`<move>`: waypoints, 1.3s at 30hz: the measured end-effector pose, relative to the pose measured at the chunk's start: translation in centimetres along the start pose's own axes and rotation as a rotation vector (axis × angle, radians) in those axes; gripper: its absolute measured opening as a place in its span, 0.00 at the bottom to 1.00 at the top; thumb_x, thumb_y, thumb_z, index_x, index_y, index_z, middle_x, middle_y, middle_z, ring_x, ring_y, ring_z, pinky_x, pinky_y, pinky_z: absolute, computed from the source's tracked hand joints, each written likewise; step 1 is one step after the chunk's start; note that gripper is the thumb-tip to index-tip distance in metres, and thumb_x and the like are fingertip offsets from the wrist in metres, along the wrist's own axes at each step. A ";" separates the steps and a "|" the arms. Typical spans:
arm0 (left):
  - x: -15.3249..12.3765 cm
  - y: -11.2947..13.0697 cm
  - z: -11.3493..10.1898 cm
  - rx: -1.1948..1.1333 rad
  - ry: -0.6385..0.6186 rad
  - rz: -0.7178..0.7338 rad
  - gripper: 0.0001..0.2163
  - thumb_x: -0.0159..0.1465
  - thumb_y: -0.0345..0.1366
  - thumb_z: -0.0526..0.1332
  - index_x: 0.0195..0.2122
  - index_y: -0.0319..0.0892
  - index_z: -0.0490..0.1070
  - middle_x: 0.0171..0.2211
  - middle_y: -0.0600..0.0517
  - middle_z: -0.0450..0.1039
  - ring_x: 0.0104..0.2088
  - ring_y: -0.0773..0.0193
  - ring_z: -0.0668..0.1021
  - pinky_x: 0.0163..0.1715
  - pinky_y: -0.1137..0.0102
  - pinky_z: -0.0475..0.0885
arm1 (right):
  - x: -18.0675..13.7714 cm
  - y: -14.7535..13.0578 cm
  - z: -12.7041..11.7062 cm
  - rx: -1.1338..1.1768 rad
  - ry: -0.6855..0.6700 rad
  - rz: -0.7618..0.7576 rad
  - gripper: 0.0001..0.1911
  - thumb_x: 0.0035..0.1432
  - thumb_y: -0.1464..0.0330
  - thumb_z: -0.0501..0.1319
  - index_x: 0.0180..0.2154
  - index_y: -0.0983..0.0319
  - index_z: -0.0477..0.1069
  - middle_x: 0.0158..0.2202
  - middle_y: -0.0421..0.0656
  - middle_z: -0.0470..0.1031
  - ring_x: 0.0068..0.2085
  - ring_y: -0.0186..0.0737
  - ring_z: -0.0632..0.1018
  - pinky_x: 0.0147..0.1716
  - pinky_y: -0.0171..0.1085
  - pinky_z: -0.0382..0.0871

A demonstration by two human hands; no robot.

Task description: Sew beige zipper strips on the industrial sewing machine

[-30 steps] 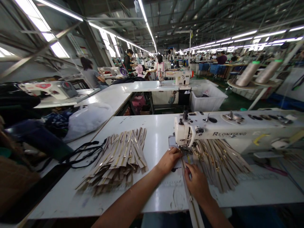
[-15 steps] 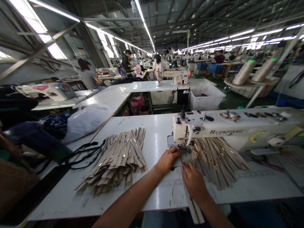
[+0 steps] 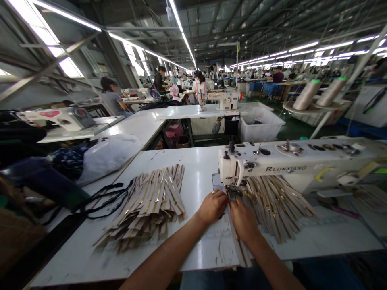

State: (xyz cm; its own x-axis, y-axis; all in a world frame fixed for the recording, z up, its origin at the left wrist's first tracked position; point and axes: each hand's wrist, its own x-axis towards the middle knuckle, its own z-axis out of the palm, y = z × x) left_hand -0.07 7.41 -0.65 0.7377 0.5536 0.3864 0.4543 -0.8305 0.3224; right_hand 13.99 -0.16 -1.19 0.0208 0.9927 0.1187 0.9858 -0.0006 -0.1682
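A white sewing machine [image 3: 290,163] stands on the white table [image 3: 193,169]. My left hand [image 3: 212,206] rests with curled fingers just left of the presser foot [image 3: 233,190], pressing on a beige zipper strip [image 3: 238,245]. My right hand [image 3: 242,219] lies on the same strip right below the foot, fingers bent down onto it. The strip runs from the needle toward me and hangs over the table's front edge.
A fanned pile of beige zippers [image 3: 151,203] lies to the left, another pile [image 3: 278,205] under the machine arm. A black cord [image 3: 102,197] and a white bag [image 3: 105,155] sit further left. Thread cones [image 3: 306,94] stand at right. Other workers sit at distant machines.
My right hand has slid forward along the strip toward the presser foot. The strip has fed in, so less of it hangs over the front edge. My left hand has hardly moved.
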 end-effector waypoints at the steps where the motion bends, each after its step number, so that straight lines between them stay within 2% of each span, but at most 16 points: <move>1: 0.0 0.0 0.0 -0.003 0.004 0.000 0.09 0.69 0.30 0.53 0.40 0.39 0.74 0.36 0.46 0.74 0.38 0.59 0.74 0.39 0.66 0.73 | 0.3 -0.1 -0.2 -0.001 -0.012 0.012 0.16 0.63 0.77 0.49 0.43 0.62 0.74 0.41 0.46 0.77 0.37 0.41 0.80 0.33 0.36 0.72; 3: 0.0 0.1 0.0 -0.008 0.014 -0.009 0.10 0.69 0.30 0.53 0.40 0.39 0.74 0.36 0.46 0.74 0.39 0.58 0.74 0.39 0.66 0.73 | 0.7 -0.2 -0.3 0.010 -0.011 0.029 0.16 0.64 0.75 0.50 0.45 0.62 0.74 0.41 0.46 0.78 0.37 0.41 0.80 0.31 0.36 0.71; 7: 0.0 0.0 -0.1 -0.008 0.023 -0.028 0.10 0.69 0.30 0.53 0.39 0.39 0.75 0.36 0.46 0.74 0.39 0.58 0.74 0.41 0.65 0.73 | 0.9 -0.2 0.1 0.045 0.082 0.035 0.16 0.65 0.73 0.51 0.50 0.61 0.72 0.41 0.47 0.79 0.35 0.41 0.81 0.30 0.36 0.71; 13: 0.1 -0.2 0.0 0.011 0.024 -0.045 0.11 0.69 0.30 0.52 0.41 0.39 0.75 0.36 0.45 0.74 0.40 0.57 0.74 0.42 0.64 0.74 | 0.9 -0.2 0.7 0.056 0.159 0.026 0.17 0.64 0.72 0.52 0.51 0.62 0.73 0.39 0.48 0.79 0.32 0.44 0.81 0.27 0.39 0.71; 23: 0.0 -0.4 0.1 0.013 0.016 -0.048 0.11 0.68 0.30 0.53 0.44 0.39 0.75 0.38 0.45 0.74 0.42 0.57 0.73 0.43 0.64 0.74 | 1.1 -0.4 0.7 0.018 0.127 0.037 0.20 0.64 0.72 0.50 0.54 0.63 0.71 0.39 0.48 0.79 0.31 0.44 0.80 0.25 0.38 0.70; 33: 0.0 -0.3 0.1 -0.010 0.020 -0.052 0.12 0.68 0.30 0.52 0.45 0.39 0.75 0.39 0.45 0.73 0.43 0.57 0.73 0.43 0.64 0.73 | 1.1 -0.4 1.1 -0.024 0.184 0.032 0.18 0.63 0.71 0.52 0.52 0.60 0.72 0.37 0.46 0.79 0.29 0.40 0.80 0.24 0.35 0.68; 36: 0.0 -0.1 -0.2 -0.012 0.026 -0.099 0.12 0.68 0.31 0.53 0.45 0.40 0.75 0.39 0.45 0.72 0.42 0.58 0.74 0.43 0.64 0.73 | 1.1 -0.5 0.9 -0.034 0.184 0.032 0.19 0.63 0.71 0.52 0.53 0.60 0.72 0.37 0.47 0.79 0.29 0.40 0.80 0.24 0.35 0.68; 39: -0.1 0.7 -0.8 0.011 -0.012 -0.214 0.11 0.68 0.32 0.53 0.42 0.41 0.75 0.36 0.46 0.72 0.38 0.59 0.75 0.40 0.65 0.73 | 0.9 -0.5 0.8 0.050 0.162 -0.012 0.18 0.62 0.73 0.51 0.49 0.62 0.74 0.37 0.47 0.80 0.32 0.41 0.80 0.29 0.36 0.71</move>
State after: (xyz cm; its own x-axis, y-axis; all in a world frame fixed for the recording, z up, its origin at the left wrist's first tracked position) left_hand -0.21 6.80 0.18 0.6296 0.7168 0.2996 0.6070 -0.6946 0.3862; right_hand 13.42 0.86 -1.74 0.0395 0.9601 0.2768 0.9766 0.0215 -0.2141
